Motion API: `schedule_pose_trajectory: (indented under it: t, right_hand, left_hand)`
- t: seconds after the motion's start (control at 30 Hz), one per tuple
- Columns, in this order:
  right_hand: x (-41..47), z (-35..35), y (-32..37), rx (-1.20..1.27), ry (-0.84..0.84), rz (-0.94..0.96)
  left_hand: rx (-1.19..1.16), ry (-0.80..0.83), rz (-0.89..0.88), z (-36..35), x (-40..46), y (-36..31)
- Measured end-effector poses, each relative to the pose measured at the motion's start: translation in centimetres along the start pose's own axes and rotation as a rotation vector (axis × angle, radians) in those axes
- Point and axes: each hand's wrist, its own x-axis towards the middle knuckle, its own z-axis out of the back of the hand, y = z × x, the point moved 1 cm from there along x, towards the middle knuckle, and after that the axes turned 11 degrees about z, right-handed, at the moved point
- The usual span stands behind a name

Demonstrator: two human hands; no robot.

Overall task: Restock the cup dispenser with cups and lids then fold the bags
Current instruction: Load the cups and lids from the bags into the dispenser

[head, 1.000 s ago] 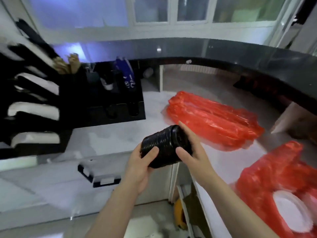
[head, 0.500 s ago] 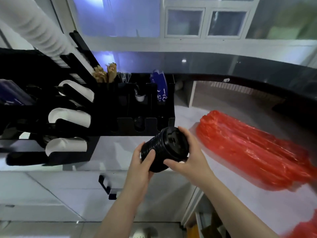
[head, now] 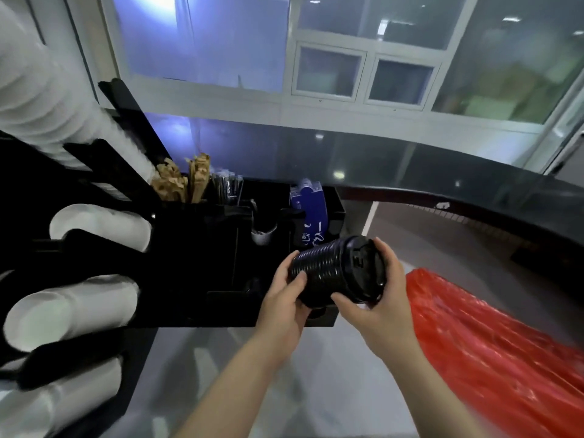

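At centre frame, a ribbed stack of glossy black plastic lids [head: 339, 268] lies sideways between both hands: left hand [head: 282, 306] curled round its near end, right hand [head: 377, 306] cupping the top lid. Behind, from 9 to 12 o'clock, stands the black cup dispenser [head: 196, 263] holding white cups [head: 69, 308]. Crinkled red plastic bags [head: 493, 352] lie at 4 o'clock.

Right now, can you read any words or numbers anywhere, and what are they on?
None can be read for sure.
White marks on the blue packet in the black organizer: too blurred to read.
Raised marks on the top lid of the black lid stack: too small to read.
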Motion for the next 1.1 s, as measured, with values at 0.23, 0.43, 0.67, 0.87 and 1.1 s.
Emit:
schedule_pose_trajectory:
  t: [0.23,0.43,0.67,0.87,1.1]
  right_hand:
    - [3.0,-0.3,-2.2,-0.030,0.057,-0.027]
    - [4.5,-0.9,-3.7,-0.116,0.197,0.061]
    - [5.1,-1.3,-5.4,-0.161,0.236,0.141]
    - [5.3,-1.9,-6.3,-0.193,0.286,0.186]
    - [5.6,-1.5,-6.7,-0.211,0.324,0.202]
  left_hand:
    - [0.152,-0.084,-0.048,0.6,2.5,-0.5]
    - [0.508,-0.248,-0.064,1.5,3.9,-0.7]
    - [0.917,-0.340,-0.112,2.0,4.8,-0.5]
    - [1.273,-0.524,-0.167,3.3,5.6,-0.9]
    - [1.613,-0.576,-0.279,2.9,5.4,-0.1]
